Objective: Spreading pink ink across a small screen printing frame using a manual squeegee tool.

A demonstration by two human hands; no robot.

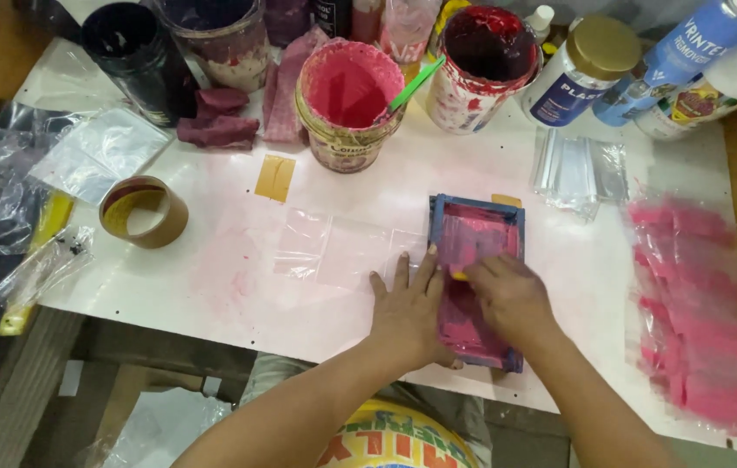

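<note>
Pink ink covered the small blue-framed screen (476, 277) near the worktop's (238, 303) front edge. Left hand (407, 314) lay flat, fingers spread, pinning its frame; right hand (507, 295) curled around something yellow inside. Looked light, stiff, slippery; best grabbed by the frame.

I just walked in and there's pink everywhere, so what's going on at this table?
A person is working a small blue-framed printing screen smeared with pink ink on a white table. The left hand presses flat on the frame's left edge, over a clear plastic sheet. The right hand is inside the frame, gripping something yellow that is mostly hidden. An open pink ink tub with a green stick stands behind, and pink-printed pieces lie to the right.
</note>
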